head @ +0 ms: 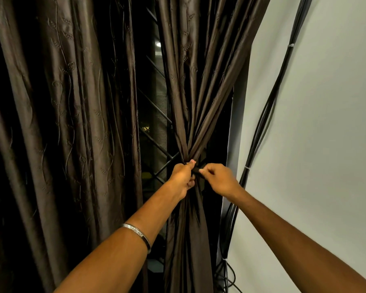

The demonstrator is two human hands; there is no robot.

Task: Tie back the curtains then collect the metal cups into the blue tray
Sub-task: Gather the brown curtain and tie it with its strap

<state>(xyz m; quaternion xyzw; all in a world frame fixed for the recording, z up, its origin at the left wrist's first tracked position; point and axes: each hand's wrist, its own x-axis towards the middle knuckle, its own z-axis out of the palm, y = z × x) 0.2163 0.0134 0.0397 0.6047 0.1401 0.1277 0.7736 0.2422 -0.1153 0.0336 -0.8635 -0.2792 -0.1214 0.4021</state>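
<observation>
I've got both hands at the waist of the right curtain (190,115), bunched tight just above my fingers. Left hand (183,179) is curled round the gathered cloth, thumb up, prob. to keep the folds from spreading. Right hand (219,178) pinches a dark tie-back band (197,170) btw thumb and fingertips, just right of the bunch, pulling it snug I think. Left curtain (72,123) hangs loose, well left of my fingers, not yet tied. Cups and tray: not in view.
</observation>
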